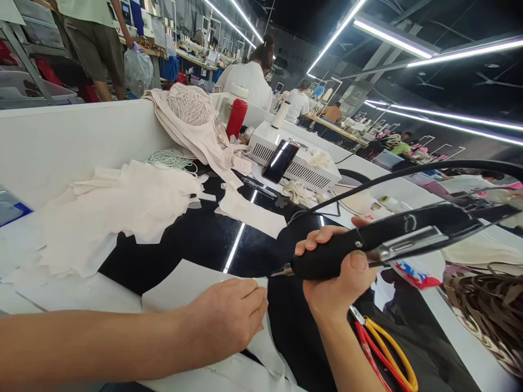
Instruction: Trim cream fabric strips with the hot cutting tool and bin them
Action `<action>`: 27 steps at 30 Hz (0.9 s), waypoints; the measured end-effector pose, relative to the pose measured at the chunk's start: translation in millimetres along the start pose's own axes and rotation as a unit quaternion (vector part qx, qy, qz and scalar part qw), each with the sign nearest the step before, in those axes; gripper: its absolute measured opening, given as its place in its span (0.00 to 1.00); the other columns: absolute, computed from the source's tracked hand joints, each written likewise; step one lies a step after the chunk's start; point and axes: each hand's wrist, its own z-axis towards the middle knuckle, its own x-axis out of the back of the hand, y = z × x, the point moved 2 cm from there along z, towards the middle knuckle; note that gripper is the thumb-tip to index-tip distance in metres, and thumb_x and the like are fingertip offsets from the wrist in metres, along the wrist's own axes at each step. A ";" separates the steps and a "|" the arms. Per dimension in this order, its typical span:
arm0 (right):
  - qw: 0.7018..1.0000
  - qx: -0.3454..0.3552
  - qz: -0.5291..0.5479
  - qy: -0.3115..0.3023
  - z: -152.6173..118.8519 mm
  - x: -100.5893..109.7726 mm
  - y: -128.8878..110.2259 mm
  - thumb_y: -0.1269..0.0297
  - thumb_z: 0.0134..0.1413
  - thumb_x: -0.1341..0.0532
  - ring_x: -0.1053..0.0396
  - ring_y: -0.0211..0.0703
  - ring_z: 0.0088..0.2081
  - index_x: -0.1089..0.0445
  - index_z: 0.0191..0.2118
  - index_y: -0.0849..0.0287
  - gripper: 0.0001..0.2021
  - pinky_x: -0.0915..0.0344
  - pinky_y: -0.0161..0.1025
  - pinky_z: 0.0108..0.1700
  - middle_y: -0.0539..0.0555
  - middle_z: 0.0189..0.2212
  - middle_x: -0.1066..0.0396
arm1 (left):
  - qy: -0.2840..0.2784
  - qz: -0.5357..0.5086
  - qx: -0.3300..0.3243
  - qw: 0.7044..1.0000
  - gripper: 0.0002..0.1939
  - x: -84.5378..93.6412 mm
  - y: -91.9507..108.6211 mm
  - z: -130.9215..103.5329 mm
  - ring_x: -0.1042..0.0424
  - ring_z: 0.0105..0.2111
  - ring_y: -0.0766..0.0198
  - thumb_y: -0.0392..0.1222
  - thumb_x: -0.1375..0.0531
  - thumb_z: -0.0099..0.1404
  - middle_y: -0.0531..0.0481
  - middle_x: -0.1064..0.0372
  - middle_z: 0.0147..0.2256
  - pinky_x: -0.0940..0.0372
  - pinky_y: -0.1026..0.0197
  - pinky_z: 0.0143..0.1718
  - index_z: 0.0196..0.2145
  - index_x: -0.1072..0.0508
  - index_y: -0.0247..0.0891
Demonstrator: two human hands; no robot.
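Lower centre: left hand (229, 316), fingers pinched on pale cloth (177, 286). Right of centre: right hand (333, 291) wrapped around black tool (384, 237), long axis slanting down-left, tip just beside left fingertips.

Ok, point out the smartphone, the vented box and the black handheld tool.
Smartphone (280, 161): head view, middle of the dark screen.
Vented box (308, 174): head view, right-hand vents on its front.
Black handheld tool (390, 233): head view, middle of its long body.
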 end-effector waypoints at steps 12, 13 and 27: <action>0.999 -0.036 0.018 -0.002 0.3 -5.9 -7.6 0.47 0.50 0.27 0.34 0.38 0.24 0.31 0.48 0.49 0.24 0.30 0.35 0.23 0.43 0.27 0.31 | 0.021 0.012 -0.022 0.999 0.07 4.2 -0.6 0.0 0.21 0.45 0.59 0.38 0.36 0.79 0.43 0.18 0.47 0.26 0.56 0.54 0.49 0.20 0.34; 0.999 -0.036 0.014 -0.001 0.0 -5.7 -7.5 0.47 0.50 0.27 0.34 0.38 0.24 0.31 0.48 0.49 0.24 0.31 0.35 0.23 0.43 0.27 0.31 | 0.021 0.007 -0.021 1.000 0.07 3.8 -0.9 -0.3 0.21 0.46 0.59 0.38 0.36 0.78 0.43 0.18 0.47 0.26 0.56 0.54 0.50 0.21 0.34; 0.999 -0.013 0.026 -0.025 -6.5 -7.1 -3.1 0.48 0.56 0.27 0.30 0.37 0.21 0.32 0.47 0.50 0.21 0.29 0.36 0.25 0.42 0.27 0.27 | 0.060 0.004 0.015 0.998 0.08 11.9 -2.4 -2.5 0.21 0.47 0.60 0.38 0.38 0.79 0.43 0.19 0.50 0.26 0.60 0.51 0.47 0.20 0.31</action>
